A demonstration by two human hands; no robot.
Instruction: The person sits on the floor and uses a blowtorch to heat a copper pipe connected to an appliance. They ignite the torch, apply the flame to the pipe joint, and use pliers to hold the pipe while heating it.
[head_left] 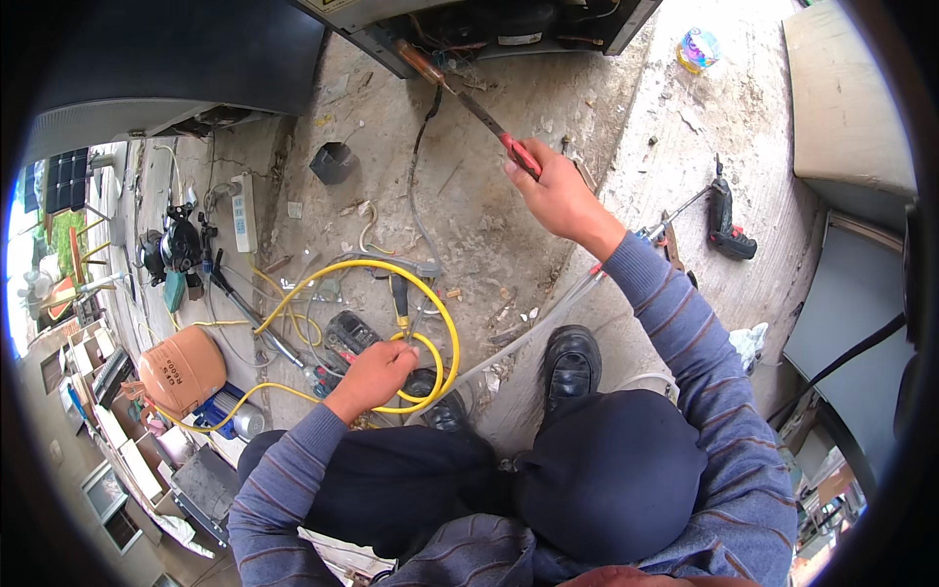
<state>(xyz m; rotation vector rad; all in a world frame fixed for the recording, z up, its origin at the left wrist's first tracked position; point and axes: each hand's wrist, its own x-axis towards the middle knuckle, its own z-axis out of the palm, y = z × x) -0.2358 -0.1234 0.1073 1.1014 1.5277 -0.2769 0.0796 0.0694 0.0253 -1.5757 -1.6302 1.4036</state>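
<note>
My right hand (pixel 556 196) grips red-handled long pliers (pixel 520 155), their dark jaws at a copper cylinder (pixel 421 61) under an appliance's open base (pixel 611 34). A dark cable hangs beside that joint. My left hand (pixel 377 377) pinches the metal end of a yellow-and-black-handled tool, apparently a screwdriver (pixel 400 298), amid loops of yellow hose (pixel 446 318). A black power tool (pixel 347 338) lies just beyond my left hand, partly hidden. My black shoes (pixel 570 367) are below.
At left lie an orange gas cylinder (pixel 181 367), blue pump (pixel 230 411), black gauges (pixel 179 245) and power strip (pixel 243 215). A black box (pixel 333 161) sits mid-floor. At right are a glue gun or similar black tool (pixel 726 220), a colourful tub (pixel 696 51) and cabinets (pixel 846 98).
</note>
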